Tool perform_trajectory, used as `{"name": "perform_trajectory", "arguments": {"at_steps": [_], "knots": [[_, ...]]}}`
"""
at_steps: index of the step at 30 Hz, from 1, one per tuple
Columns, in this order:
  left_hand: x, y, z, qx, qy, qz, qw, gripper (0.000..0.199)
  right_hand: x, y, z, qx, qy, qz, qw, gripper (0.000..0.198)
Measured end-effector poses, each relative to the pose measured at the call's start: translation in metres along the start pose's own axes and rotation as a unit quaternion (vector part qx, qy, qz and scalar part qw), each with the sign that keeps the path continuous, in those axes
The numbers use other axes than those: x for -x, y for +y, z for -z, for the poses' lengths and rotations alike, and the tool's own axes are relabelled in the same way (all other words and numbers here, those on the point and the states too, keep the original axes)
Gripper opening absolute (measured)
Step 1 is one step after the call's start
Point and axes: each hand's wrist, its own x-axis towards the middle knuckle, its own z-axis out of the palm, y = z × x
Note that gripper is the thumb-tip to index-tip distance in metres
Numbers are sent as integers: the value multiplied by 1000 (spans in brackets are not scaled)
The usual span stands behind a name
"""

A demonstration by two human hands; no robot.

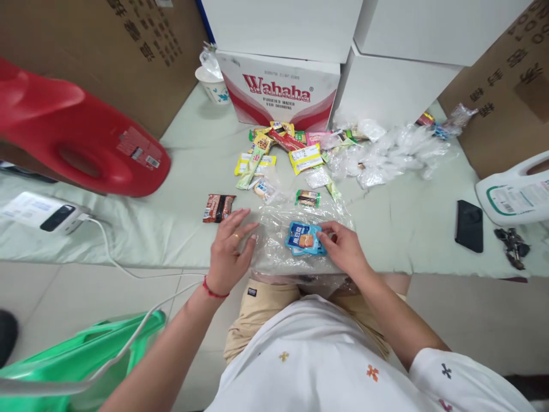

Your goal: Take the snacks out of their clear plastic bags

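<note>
Behind snack packets [305, 159], cartons [281, 94] (mostly white).

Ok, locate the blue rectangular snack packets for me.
In the head view, the packets lie right of centre on crinkled clear plastic, touched by the bare right hand.

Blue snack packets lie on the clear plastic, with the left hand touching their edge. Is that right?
Not quite: the right hand, not the left hand, touches the edge of the blue snack packets, as the head view shows. They do lie on the clear plastic.
</note>
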Motion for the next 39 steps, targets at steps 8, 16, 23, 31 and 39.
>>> {"name": "perform_trajectory", "arguments": {"at_steps": [8, 16, 23, 31, 39], "knots": [[95, -14, 36, -110, -94, -195, 970, 68, 72, 57, 78, 303, 14, 272, 913, 42], [133, -27, -12, -154, -75, -210, 963, 67, 115, 111, 56, 385, 60, 379, 840, 57], [126, -17, -15, -146, -71, -232, 959, 45, 91, 63, 67, 162, -12, 350, 923, 28], [108, 8, -43, -154, 6, -227, 962, 41, 82, 45, 85, 17, -24, 233, 972, 18], [26, 1, -14, -39, -37, -24, 998, 12, 41, 49, 81, -62, 26, 6, 998, 28]]}}
